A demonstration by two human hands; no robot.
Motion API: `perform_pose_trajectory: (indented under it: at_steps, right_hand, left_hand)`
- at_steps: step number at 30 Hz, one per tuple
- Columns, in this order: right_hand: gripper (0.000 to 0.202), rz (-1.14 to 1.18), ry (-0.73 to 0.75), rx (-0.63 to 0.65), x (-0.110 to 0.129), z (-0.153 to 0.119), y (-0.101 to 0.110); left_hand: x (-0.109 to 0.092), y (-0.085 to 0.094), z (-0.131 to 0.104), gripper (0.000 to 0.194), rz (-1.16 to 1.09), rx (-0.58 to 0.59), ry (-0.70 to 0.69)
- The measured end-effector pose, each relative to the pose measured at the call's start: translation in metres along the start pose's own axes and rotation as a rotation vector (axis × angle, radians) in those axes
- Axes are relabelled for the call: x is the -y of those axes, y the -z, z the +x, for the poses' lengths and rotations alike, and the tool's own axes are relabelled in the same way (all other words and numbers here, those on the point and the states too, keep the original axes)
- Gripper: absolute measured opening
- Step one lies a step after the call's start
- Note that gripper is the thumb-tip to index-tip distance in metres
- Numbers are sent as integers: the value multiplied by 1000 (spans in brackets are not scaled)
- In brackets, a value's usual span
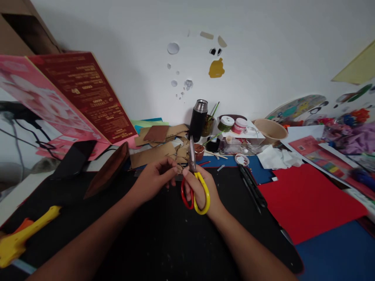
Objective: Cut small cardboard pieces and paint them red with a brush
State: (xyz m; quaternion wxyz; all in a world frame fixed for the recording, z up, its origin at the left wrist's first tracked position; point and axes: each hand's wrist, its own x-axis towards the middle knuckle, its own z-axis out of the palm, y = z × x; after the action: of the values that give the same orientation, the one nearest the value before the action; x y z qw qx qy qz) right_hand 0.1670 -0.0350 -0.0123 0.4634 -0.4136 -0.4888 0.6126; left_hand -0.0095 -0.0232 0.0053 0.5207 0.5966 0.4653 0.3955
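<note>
My right hand point(202, 187) is closed around the scissors point(191, 158), which have one red and one yellow handle loop; the blades point up and away from me. Just to the left, my left hand point(158, 175) has its thumb and fingertips pinched together near a small brown piece at the fingertips. What exactly lies between those fingertips is too small to make out. Behind both hands is a pile of cut cardboard pieces point(154, 154), partly hidden by the left hand.
A black bottle point(198, 121), paint jars point(226, 123) and a tan bowl point(271, 130) stand by the wall. Red sheet point(313, 201) and black cutter point(253, 187) lie right. A yellow glue gun point(29, 230), brown boat-shaped piece point(108, 169) and phone point(74, 158) lie left.
</note>
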Motion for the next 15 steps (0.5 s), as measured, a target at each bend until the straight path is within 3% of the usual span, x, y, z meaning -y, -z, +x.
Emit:
perform_pose_trajectory:
  at_steps: [9,15]
  right_hand:
    - [41,6,-10,-9,-3,2,2]
    - [39,18,21,-31,-5,2,2]
  left_hand:
    - [-2,-3,-1,29,17,74,33]
    - [1,-4,0,35,-14,223,70]
